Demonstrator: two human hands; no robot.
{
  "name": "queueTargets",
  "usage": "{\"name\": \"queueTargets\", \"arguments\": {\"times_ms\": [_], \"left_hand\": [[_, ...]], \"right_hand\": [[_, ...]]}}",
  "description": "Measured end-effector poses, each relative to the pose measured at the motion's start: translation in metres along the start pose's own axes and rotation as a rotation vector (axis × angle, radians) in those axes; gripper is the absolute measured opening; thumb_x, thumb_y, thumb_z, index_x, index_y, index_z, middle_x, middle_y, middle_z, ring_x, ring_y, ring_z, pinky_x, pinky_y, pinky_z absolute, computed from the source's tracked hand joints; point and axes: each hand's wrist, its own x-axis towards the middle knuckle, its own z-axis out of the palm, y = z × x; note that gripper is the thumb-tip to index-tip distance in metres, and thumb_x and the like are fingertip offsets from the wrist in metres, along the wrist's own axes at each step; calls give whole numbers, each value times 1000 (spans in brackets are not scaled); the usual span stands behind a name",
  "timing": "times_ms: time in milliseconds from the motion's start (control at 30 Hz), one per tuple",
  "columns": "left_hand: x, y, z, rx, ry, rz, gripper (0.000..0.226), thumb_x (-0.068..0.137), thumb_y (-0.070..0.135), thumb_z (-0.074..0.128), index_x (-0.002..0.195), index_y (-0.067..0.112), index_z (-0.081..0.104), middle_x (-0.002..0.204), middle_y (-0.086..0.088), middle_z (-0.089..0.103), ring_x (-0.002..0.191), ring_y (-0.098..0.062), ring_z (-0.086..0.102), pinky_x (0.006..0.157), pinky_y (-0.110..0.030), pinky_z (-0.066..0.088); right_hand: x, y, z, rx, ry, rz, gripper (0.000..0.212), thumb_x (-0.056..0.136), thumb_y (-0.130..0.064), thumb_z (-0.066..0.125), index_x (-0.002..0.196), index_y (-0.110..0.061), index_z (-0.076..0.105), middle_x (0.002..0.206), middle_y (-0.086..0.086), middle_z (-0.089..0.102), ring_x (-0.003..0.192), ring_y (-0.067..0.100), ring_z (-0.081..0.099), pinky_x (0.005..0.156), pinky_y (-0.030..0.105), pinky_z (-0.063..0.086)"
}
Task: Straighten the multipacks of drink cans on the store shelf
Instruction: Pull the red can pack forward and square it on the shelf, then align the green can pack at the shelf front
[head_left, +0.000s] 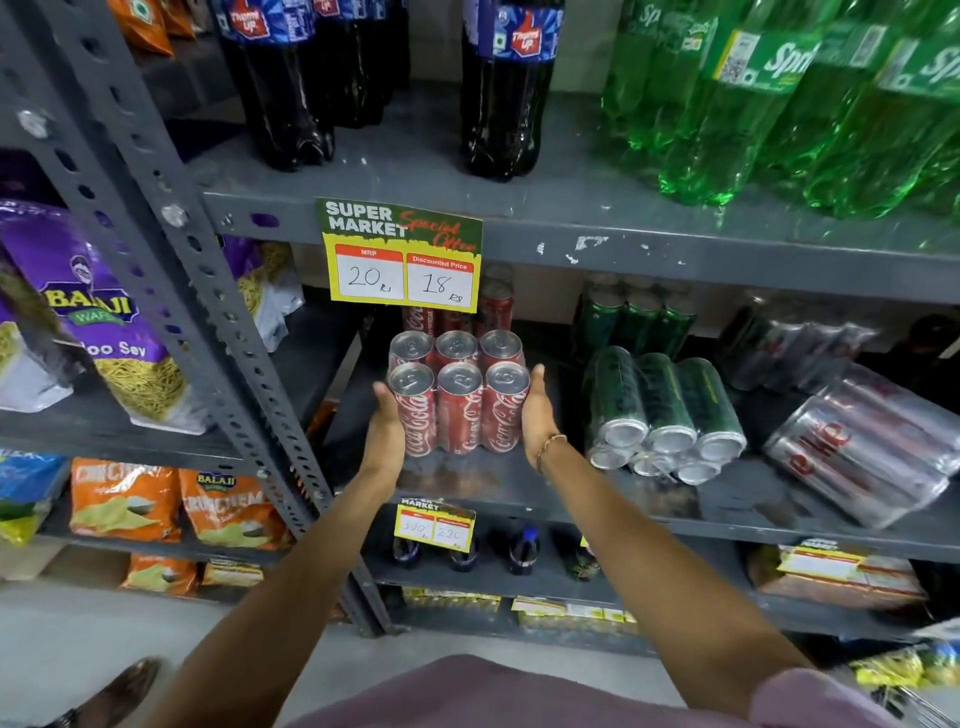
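A shrink-wrapped red cola can multipack (460, 402) stands upright near the front of the grey middle shelf (545, 499). My left hand (387, 431) presses flat on its left side and my right hand (535, 415) on its right side, so both hands clasp it. More red cans (491, 306) stand behind it. To the right a green can multipack (665, 410) lies on its side, can ends facing out. Farther right a silver can multipack (862, 447) lies tilted on the shelf.
A yellow price sign (402, 260) hangs from the shelf above, right over the red pack. Upright green cans (639, 322) stand at the back. Dark cola bottles (498, 93) and green bottles (753, 104) fill the upper shelf. A slotted steel upright (208, 312) and snack bags (93, 317) are at left.
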Motion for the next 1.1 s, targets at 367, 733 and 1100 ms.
{"name": "queueTargets", "arguments": {"times_ms": [367,733,1100], "left_hand": [[-46,28,10,371,170,674,44,102,21,31,144,7,35,155,-10,32,147,-20,18,120,-34,17],[-23,51,167,638,-443,89,55,98,32,43,142,-1,34,152,-17,35,139,-27,35,111,-31,28],[-4,21,237,148,-184,-540,71,92,66,17,113,12,60,121,-9,63,97,-28,64,71,-35,50]], "right_hand": [[-56,-4,-26,-380,217,-260,48,100,-38,30,137,-10,45,142,6,48,128,18,45,106,20,31],[-79,-57,-195,-443,814,-259,32,94,-14,41,112,3,61,124,22,58,109,35,56,91,36,44],[-7,-62,-257,-33,293,326,63,95,-59,22,115,-10,57,124,16,60,118,31,56,107,44,40]]}}
